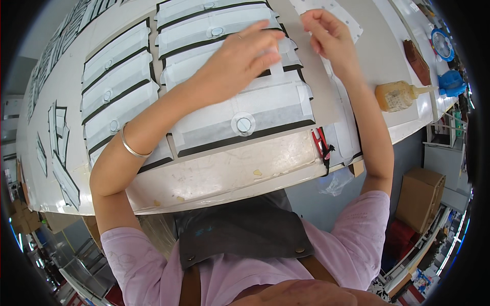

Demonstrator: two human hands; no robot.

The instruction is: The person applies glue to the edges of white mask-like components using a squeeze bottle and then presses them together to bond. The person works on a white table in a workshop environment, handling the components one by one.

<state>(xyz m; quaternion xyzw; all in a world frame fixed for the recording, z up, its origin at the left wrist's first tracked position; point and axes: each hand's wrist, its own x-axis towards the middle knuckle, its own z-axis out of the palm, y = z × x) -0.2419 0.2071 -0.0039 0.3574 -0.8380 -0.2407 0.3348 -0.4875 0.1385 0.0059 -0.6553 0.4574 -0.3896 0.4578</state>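
Note:
Rows of white panels with black edges lie on the table, each with a round metal disc at its middle. My left hand (247, 55) is over the upper panels of the middle column, its fingers stretched out and apart. Below it lies the nearest panel (204, 127), whose round disc (244, 124) sits under a clear circular patch. My right hand (331, 38) is raised beside a white sheet with small grey dots (352, 23). Its thumb and fingers are pinched together; whatever is between them is too small to make out.
To the right lie a bottle of yellowish liquid (395, 96), a brown case (417, 62), a blue fan (442, 44) and a blue container (452, 83). Red-handled scissors (321, 144) rest near the front edge. Loose black-and-white strips (62, 153) lie at left.

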